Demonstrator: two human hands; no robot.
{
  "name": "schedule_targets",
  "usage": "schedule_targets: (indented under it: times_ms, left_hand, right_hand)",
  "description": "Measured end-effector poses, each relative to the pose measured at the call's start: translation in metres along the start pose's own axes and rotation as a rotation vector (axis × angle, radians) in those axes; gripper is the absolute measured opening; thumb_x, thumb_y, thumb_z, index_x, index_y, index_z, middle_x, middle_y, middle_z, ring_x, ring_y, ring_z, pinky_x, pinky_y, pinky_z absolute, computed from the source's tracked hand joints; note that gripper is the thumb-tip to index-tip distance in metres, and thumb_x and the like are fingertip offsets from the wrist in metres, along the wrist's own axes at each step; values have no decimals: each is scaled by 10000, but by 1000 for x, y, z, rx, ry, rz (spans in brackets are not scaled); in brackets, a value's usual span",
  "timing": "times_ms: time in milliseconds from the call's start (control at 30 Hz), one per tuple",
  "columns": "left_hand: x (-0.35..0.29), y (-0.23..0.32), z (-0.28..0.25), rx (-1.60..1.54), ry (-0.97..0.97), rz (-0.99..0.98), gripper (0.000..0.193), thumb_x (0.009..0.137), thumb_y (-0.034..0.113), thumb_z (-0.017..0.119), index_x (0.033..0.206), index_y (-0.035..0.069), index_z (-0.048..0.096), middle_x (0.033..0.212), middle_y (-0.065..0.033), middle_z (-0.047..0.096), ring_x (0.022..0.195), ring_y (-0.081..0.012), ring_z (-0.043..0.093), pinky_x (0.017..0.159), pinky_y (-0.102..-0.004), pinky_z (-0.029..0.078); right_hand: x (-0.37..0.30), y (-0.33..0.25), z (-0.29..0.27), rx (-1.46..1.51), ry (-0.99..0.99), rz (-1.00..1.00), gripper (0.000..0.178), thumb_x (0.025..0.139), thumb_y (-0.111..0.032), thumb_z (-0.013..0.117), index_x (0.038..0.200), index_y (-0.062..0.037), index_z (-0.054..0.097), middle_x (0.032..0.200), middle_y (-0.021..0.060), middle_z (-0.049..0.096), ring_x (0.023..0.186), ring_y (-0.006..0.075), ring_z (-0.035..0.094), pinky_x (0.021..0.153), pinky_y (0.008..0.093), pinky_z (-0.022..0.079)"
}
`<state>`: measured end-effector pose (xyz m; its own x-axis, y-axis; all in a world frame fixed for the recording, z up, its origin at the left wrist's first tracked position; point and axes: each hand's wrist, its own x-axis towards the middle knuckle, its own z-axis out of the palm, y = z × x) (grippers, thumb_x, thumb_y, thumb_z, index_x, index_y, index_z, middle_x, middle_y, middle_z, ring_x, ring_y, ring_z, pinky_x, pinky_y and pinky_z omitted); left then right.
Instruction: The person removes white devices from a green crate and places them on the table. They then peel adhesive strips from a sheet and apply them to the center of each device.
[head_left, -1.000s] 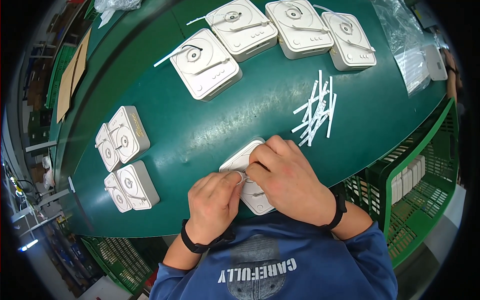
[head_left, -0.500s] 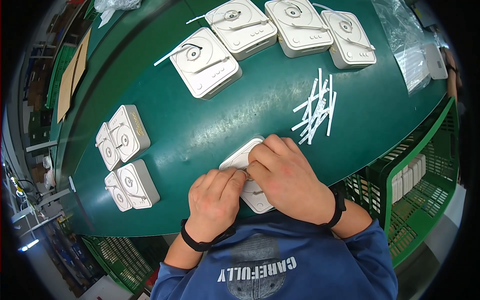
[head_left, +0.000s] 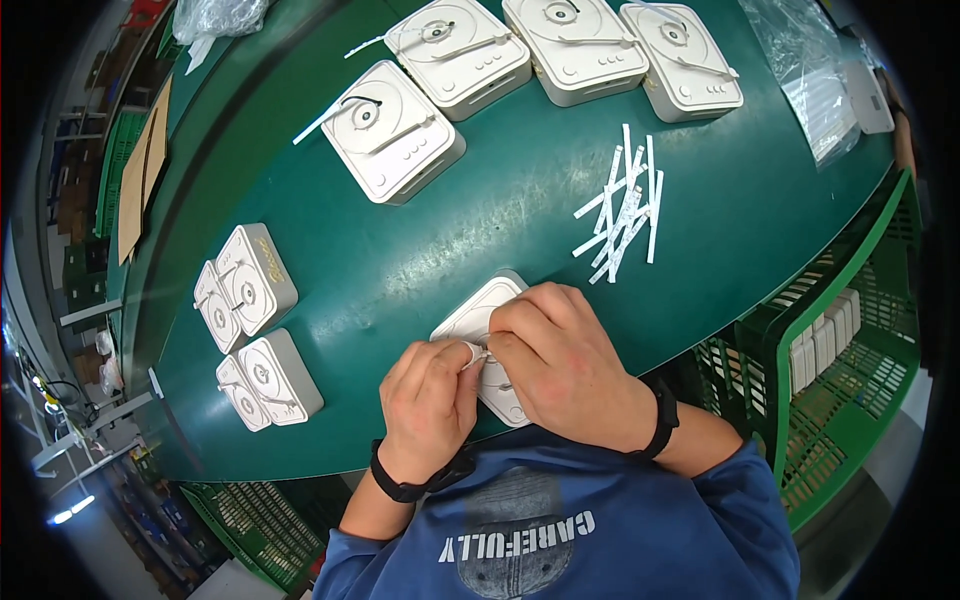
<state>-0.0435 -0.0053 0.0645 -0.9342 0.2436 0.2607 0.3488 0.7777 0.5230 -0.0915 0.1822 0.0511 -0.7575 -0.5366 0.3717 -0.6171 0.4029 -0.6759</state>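
Directly in front of me lies a white turntable-shaped box (head_left: 497, 292), partly covered by both hands. Over its middle, my left hand (head_left: 425, 405) is closed, thumb and forefinger pinching a small white piece (head_left: 474, 353) that looks like a bit of strip. My right hand (head_left: 570, 365) has its fingers bent down against the box top, tips close to the left ones; what they grip is hidden. Beyond the hands, a loose pile of thin white strips (head_left: 626, 205) lies on the green table (head_left: 400, 290).
Several similar white boxes (head_left: 385, 150) stand in a row at the far side, some with a strip or dark cord on top. More boxes (head_left: 262, 280) sit at the left. Clear plastic bags (head_left: 805, 80) lie far right. A green crate (head_left: 850, 400) holding white items stands right.
The white piece between my left fingers now shows more clearly. Both hands stay over the same box, fingertips slightly shifted. The whole view has turned a little.
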Motion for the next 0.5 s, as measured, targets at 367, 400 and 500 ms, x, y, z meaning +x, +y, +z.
schedule_targets:
  times_ms: [367,400,500]
  left_hand:
    - [0,2,6,149,38,83,283,768,-37,715,1023,43,621,913,-97,671,707,-263,627,590,-356,487]
    - [-1,2,7,152,37,81,283,768,-37,715,1023,43,621,913,-97,671,707,-263,627,590,-356,487]
    - [-2,-2,11,110,84,99,304,751,-51,700,1030,40,623,919,-98,677,698,-258,627,590,-356,487]
  right_hand:
    - [-2,-3,6,-51,66,-30,169,751,-40,643,909,21,646,1002,94,602,951,276,577,860,439,476]
    - [-2,-4,6,-47,65,-31,169,751,-40,643,909,21,646,1002,94,602,951,276,577,860,439,476]
    - [-2,-5,6,-42,59,-4,176,743,-29,639,913,18,640,1006,98,599,957,288,573,884,447,466]
